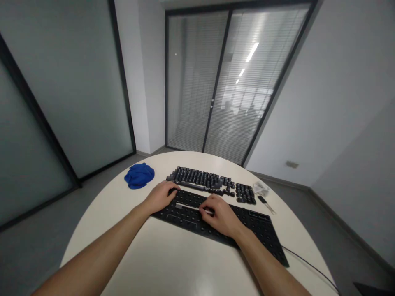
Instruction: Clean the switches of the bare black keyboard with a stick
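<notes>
A black keyboard base [253, 222] with its keycaps off lies at a slant on the table. At its upper left corner is my left hand [161, 197], fingers curled over the far edge and thumb on the near side. My right hand [219, 213] is over the middle of the base, pinching a thin white-handled brush [191, 208]. The brush's grey tip points left, over the key holes. Loose black keycaps [197, 177] are laid out in rows just beyond the base, with a separate number-pad block [245, 193] to the right.
A crumpled blue cloth [139, 175] lies at the table's left. To the right are a clear plastic bag [261, 188] and a small black-bristled brush [266, 204]. The keyboard cable [308, 263] runs off the right side of the round white table [154, 263].
</notes>
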A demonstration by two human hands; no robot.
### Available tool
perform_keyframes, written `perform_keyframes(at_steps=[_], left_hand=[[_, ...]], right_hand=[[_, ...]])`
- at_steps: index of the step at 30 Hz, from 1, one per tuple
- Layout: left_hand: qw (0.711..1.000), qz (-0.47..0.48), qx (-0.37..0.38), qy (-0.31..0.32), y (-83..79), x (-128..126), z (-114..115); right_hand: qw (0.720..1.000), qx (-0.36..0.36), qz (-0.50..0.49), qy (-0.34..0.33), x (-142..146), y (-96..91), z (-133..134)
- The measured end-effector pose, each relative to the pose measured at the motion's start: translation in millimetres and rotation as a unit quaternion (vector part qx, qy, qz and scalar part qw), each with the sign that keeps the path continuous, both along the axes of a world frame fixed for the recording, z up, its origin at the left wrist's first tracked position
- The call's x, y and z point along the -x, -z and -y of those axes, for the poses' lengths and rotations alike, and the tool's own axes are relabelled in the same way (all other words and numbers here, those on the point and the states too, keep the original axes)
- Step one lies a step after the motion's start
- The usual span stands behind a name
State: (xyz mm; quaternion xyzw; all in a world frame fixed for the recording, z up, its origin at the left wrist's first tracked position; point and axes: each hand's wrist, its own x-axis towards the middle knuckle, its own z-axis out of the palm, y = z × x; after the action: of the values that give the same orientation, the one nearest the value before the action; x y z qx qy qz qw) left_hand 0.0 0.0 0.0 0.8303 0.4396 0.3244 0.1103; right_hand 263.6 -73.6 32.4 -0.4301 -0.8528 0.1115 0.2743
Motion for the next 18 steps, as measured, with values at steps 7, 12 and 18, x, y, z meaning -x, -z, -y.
perform_keyframes(at_steps=[7,12,18], left_hand=[[1.0,-0.004,0.003,0.002,0.5,0.1,0.4],[1.0,-0.002,0.002,0.001,0.8,-0.1,-0.2],[1.0,-0.007,-0.001,0.002,-0.1,-0.2,-0.5]], right_hand=[[1.0,0.009,-0.005,-0.013,0.2,-0.3,0.2],[1.0,0.009,-0.009,-0.025,-0.8,0.7,0.1],[1.0,0.007,-0.013,-0.026,-1.4,0.9,0.9]])
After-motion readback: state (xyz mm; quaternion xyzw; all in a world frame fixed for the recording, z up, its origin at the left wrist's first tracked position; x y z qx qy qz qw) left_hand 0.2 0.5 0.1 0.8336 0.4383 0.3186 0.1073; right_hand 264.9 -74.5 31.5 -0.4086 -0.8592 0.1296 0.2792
